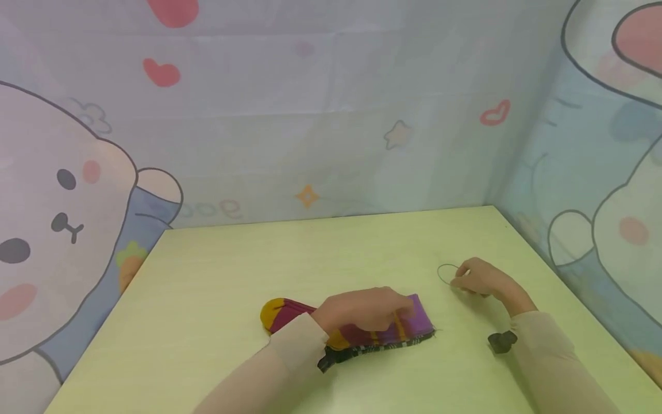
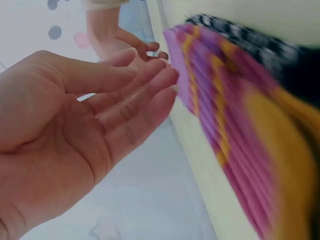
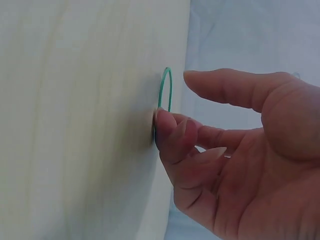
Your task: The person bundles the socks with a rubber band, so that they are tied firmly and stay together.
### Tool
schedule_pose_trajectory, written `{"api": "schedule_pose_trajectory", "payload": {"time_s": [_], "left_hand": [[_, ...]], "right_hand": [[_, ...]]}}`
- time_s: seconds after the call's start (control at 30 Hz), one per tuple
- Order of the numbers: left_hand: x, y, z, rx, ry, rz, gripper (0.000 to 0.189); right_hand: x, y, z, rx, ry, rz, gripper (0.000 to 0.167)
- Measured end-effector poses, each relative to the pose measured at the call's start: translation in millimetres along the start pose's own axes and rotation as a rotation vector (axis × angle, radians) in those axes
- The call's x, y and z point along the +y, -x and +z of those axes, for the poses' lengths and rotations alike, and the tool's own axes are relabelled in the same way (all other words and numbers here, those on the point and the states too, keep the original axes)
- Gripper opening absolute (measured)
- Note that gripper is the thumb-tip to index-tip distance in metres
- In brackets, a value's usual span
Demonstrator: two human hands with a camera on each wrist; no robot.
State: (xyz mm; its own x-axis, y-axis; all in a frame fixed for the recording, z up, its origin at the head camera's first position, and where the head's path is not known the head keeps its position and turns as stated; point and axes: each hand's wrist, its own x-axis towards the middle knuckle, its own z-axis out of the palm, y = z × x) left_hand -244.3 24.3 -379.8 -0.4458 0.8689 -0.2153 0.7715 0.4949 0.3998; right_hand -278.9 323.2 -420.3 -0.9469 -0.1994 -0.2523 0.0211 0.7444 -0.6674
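A knitted sock (image 1: pixel 421 315) in maroon and mustard, with a purple cuff, lies flat near the middle of the table. Along its near edge a black-and-white patterned fabric piece (image 2: pixel 260 42) shows from underneath. My left hand (image 1: pixel 362 307) hovers close over the sock, its fingers loosely bent and holding nothing in the left wrist view. To the right, a thin green elastic band (image 3: pixel 170 90) lies by the fingertips of my right hand (image 1: pixel 481 277). The right fingertips overlap the band at the tabletop, while the thumb (image 3: pixel 225 89) stands apart from them.
The pale yellow table (image 1: pixel 233 264) ends at a printed cloth backdrop (image 1: pixel 269 144) behind and at both sides. Small black wrist mounts (image 1: pixel 501 342) sit at the sleeves.
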Motion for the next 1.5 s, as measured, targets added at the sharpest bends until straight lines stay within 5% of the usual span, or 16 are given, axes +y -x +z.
{"api": "schedule_pose_trajectory", "payload": {"time_s": [0.23, 0.57, 1.07, 1.23, 1.5], "left_hand": [[7.0, -24.5, 6.4, 0.021, -0.146, -0.068, 0.045], [6.2, -50.8, 12.6, -0.034, -0.308, -0.168, 0.061], [7.9, -62.9, 9.8, -0.049, -0.520, -0.088, 0.029], [6.5, -69.0, 10.6, -0.067, -0.512, -0.071, 0.018], [9.6, -69.7, 8.8, -0.122, -0.489, -0.068, 0.037]], "right_hand": [[4.9, 0.5, -1.3, 0.027, 0.062, -0.005, 0.034], [7.3, -2.7, -1.7, 0.059, 0.124, -0.008, 0.029], [4.7, -4.0, -0.9, 0.069, 0.109, -0.022, 0.020], [5.6, -3.0, 0.5, 0.067, 0.109, 0.003, 0.020], [7.1, -2.1, -1.2, 0.063, 0.114, 0.019, 0.027]]}}
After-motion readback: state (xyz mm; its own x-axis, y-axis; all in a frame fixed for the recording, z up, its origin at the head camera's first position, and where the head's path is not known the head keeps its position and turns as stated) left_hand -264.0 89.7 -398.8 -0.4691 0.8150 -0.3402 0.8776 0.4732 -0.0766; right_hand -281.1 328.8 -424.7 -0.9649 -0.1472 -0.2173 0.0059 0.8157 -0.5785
